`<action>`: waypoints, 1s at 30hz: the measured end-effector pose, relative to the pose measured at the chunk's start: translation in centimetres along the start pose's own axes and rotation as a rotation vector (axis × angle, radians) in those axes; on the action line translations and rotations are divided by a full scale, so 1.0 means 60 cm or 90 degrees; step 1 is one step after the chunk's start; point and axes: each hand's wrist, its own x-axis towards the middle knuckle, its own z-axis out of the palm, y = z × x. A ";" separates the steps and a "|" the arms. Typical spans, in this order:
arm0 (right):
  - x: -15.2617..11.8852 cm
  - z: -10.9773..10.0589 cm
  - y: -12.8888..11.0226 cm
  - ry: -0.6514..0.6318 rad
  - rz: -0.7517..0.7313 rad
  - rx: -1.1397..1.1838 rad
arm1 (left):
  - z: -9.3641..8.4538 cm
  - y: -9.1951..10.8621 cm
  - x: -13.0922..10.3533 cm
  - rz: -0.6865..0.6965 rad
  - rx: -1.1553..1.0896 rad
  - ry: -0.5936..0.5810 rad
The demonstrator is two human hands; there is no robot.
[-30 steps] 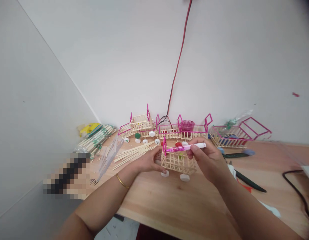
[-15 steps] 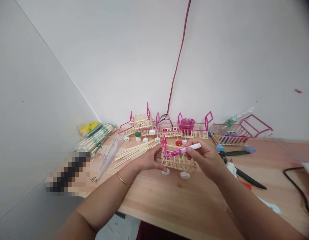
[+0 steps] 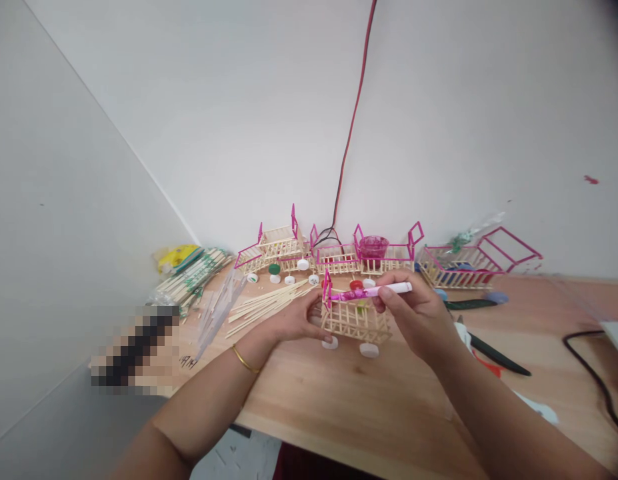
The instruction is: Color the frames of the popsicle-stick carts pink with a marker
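Observation:
A small cart made of wooden sticks stands on the table on white bottle-cap wheels. My left hand grips its left end, thumb low near a wheel and the other fingers partly hidden behind the frame. In my right hand is a white marker, pinched between thumb and fingers, its front half stained pink. The marker's tip touches or nearly touches the cart's upper left corner, beside an upright pink handle. Most of the cart's top rail is bare wood.
Several similar carts with pink edges line the wall, and a pink-stained cup sits in one. Loose sticks, bundled sticks and clear plastic strips lie left. Dark-handled pliers and a black cable are right.
My right hand has moved slightly up and right, bringing the marker nearly level. Its tip has shifted up and right along the cart's corner. My left hand keeps its hold.

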 end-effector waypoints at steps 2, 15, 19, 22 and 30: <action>-0.004 0.001 -0.005 -0.001 -0.024 -0.050 | -0.001 -0.001 -0.001 -0.005 -0.003 -0.005; -0.009 -0.005 -0.015 -0.062 -0.233 -0.310 | -0.003 -0.002 -0.002 -0.014 0.035 -0.012; -0.014 -0.003 -0.016 -0.027 -0.240 -0.315 | -0.002 -0.003 -0.001 -0.021 0.024 -0.011; -0.017 -0.001 -0.018 -0.023 -0.256 -0.317 | -0.002 -0.005 -0.001 -0.028 0.006 -0.014; -0.016 0.001 -0.029 -0.056 -0.296 -0.347 | 0.001 0.008 -0.001 -0.018 0.007 -0.021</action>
